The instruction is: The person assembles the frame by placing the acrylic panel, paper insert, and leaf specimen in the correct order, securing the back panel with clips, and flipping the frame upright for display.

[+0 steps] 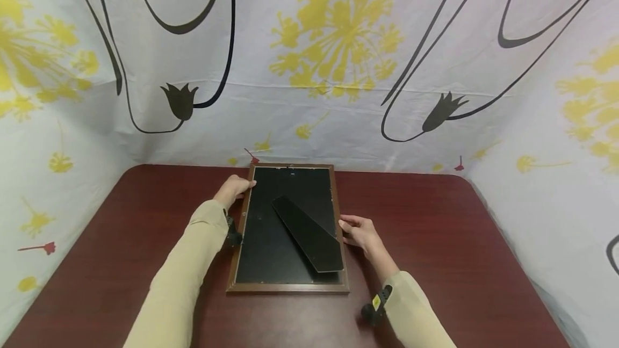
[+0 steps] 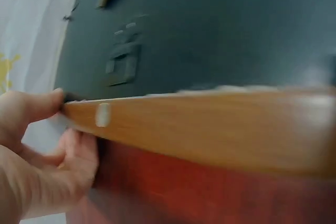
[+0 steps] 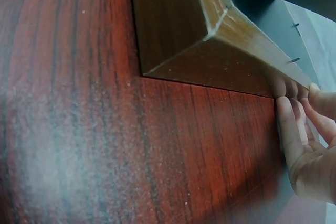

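Note:
A brown wooden picture frame (image 1: 287, 288) is on the table with its black backing (image 1: 261, 251) upward. Across that backing slants a black easel stand (image 1: 309, 238), its wide end toward the lower right. Near the far left corner, my left hand (image 1: 234, 189) pinches the frame's side; the left wrist view has the thumb on the top edge and fingers (image 2: 79, 153) underneath. Midway along the opposite side, my right hand (image 1: 360, 234) grips the frame, thumb on the rim and fingers (image 3: 294, 129) against the outer side. In the right wrist view, the frame's near corner meets the tabletop.
The dark red wooden table (image 1: 416, 203) extends on both sides of the frame. A white cloth (image 1: 338, 133) printed with yellow flowers and grey stems hangs behind and at the sides. A small dark hanger plate (image 2: 123, 59) sits on the backing.

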`<state>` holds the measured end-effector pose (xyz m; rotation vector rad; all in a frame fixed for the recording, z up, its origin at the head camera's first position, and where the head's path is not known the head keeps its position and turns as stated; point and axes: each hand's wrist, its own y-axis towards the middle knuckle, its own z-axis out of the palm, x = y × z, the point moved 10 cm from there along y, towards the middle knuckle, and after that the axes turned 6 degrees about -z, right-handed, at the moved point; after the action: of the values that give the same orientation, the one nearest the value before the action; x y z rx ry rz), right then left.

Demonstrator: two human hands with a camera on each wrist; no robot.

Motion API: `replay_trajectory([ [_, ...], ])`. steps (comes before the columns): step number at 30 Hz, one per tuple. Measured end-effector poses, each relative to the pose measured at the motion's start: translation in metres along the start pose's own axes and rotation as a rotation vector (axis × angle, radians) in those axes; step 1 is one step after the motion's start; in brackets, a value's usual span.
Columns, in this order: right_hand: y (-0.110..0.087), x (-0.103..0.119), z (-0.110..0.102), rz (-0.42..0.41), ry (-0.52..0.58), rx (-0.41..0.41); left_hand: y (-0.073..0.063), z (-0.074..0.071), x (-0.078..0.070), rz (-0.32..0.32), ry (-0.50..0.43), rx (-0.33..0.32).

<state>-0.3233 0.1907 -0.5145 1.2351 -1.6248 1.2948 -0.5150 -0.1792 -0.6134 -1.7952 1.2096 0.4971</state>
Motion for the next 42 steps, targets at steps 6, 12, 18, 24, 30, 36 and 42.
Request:
replay_trajectory([
  [6, 0.003, -0.003, -0.001, 0.001, 0.007, -0.008, -0.111, -0.014, -0.084, 0.363, 0.251, -0.202],
  [12, 0.001, -0.003, -0.002, 0.003, 0.012, -0.008, -0.153, 0.024, -0.144, 0.557, 0.600, -0.106],
  [18, -0.001, -0.002, 0.003, -0.011, 0.032, 0.003, -0.144, 0.041, -0.152, 0.476, 0.654, 0.005],
  [24, 0.002, -0.003, 0.003, -0.020, 0.044, -0.007, -0.142, 0.042, -0.155, 0.451, 0.650, 0.044],
  [30, 0.004, -0.003, 0.002, -0.021, 0.030, -0.011, -0.141, 0.044, -0.157, 0.449, 0.675, 0.045],
  [36, 0.002, -0.002, 0.000, -0.020, 0.034, -0.024, -0.141, 0.048, -0.154, 0.421, 0.644, 0.051],
  [42, 0.001, -0.002, 0.001, -0.018, 0.037, -0.020, -0.137, 0.048, -0.153, 0.381, 0.654, 0.033],
])
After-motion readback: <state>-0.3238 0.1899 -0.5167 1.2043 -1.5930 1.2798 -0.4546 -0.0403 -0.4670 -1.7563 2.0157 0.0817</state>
